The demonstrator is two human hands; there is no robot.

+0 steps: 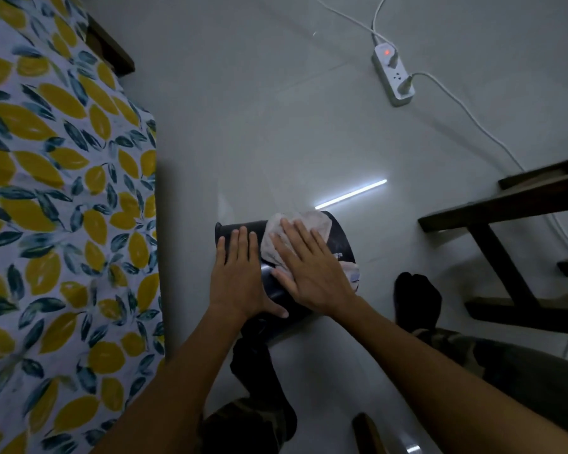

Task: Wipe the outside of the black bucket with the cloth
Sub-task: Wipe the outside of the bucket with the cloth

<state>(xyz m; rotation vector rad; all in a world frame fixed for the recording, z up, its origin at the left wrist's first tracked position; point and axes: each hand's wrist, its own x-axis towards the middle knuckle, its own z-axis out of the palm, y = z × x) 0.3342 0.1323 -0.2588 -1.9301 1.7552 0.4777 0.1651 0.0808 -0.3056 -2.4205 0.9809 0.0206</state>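
The black bucket (341, 244) lies on its side on the grey floor, between my feet. A pale, crumpled cloth (312, 224) is draped over its upper side. My right hand (309, 267) presses flat on the cloth, fingers spread and pointing away from me. My left hand (240, 276) rests flat on the bucket's left end, fingers together, thumb reaching under my right hand. Most of the bucket's near side is hidden by both hands.
A bed with a lemon-print sheet (63, 208) fills the left side. A dark wooden frame (505, 224) stands at the right. A white power strip (392, 75) with cables lies on the floor at the back. My dark-socked foot (417, 299) sits right of the bucket.
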